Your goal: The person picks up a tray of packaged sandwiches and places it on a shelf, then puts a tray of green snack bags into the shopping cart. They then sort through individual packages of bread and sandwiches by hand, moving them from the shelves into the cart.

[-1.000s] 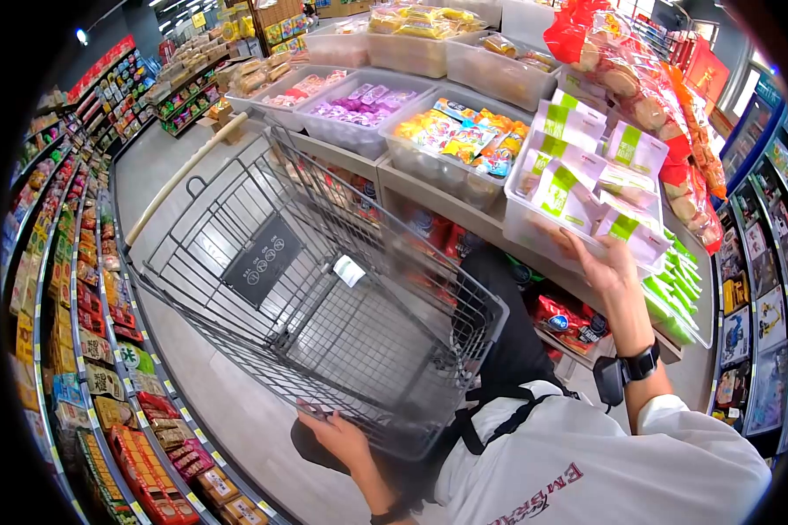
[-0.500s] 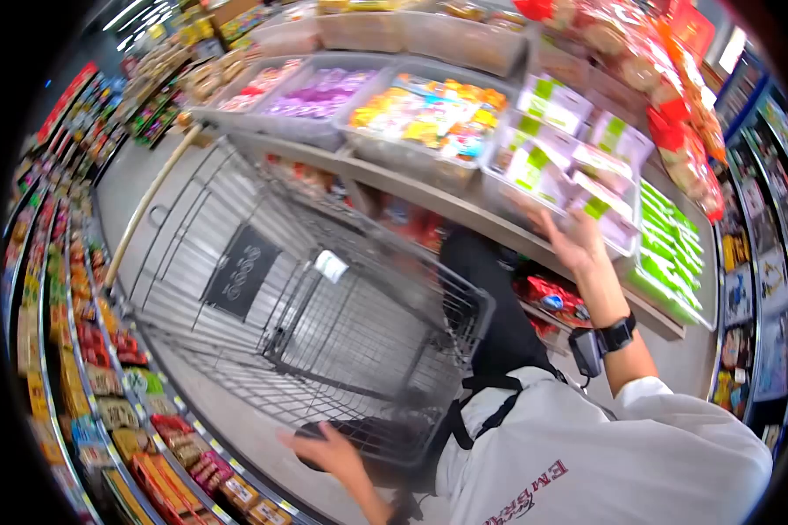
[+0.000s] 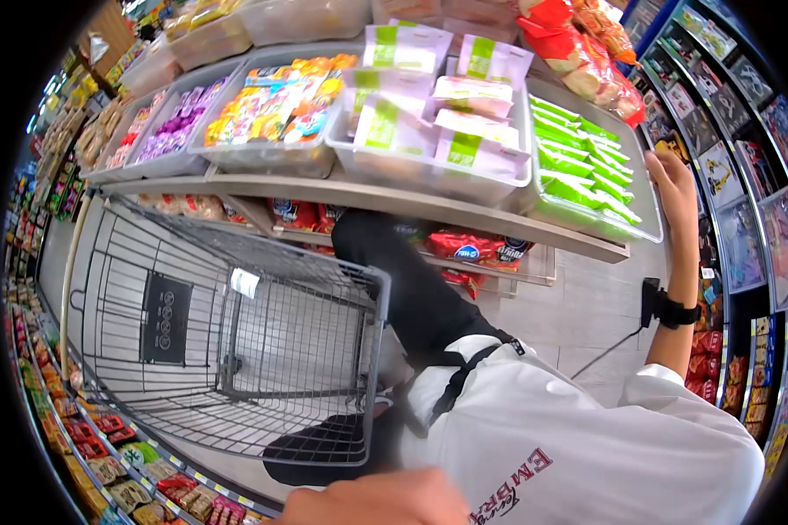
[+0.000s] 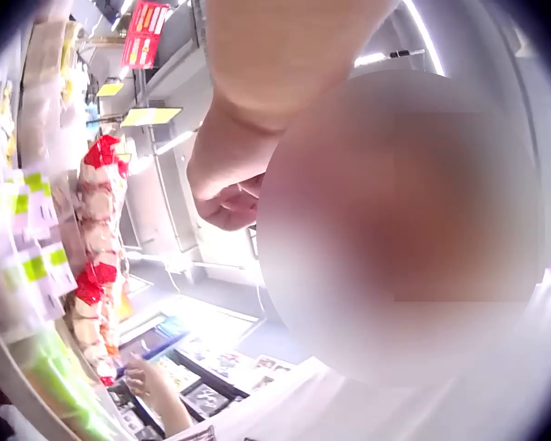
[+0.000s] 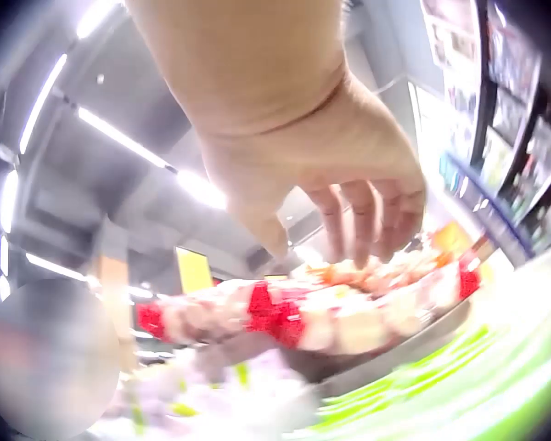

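My right hand (image 3: 674, 185) is beside the right end of a clear bin of green packets (image 3: 578, 157). In the right wrist view its fingers hang apart and loosely bent, with nothing between them. My left hand (image 3: 385, 500) is blurred and close to the head camera at the bottom edge. The left wrist view shows that hand (image 4: 228, 179) raised, its fingers curled in toward the palm, no object visible in it. White-and-green packs (image 3: 394, 122) fill the bin to the left of the green packets.
A grey wire shopping cart (image 3: 228, 350) stands at left, alongside the display shelf (image 3: 394, 199). Bins of orange snacks (image 3: 276, 101) and purple sweets (image 3: 184, 118) line the shelf. Red bags (image 3: 473, 249) sit below. Stocked racks (image 3: 735, 192) rise at right.
My right hand has left the front of the white-and-green packs and moved right, past the green packets. The left hand has come off the cart's side and risen toward the head. The view has turned right.
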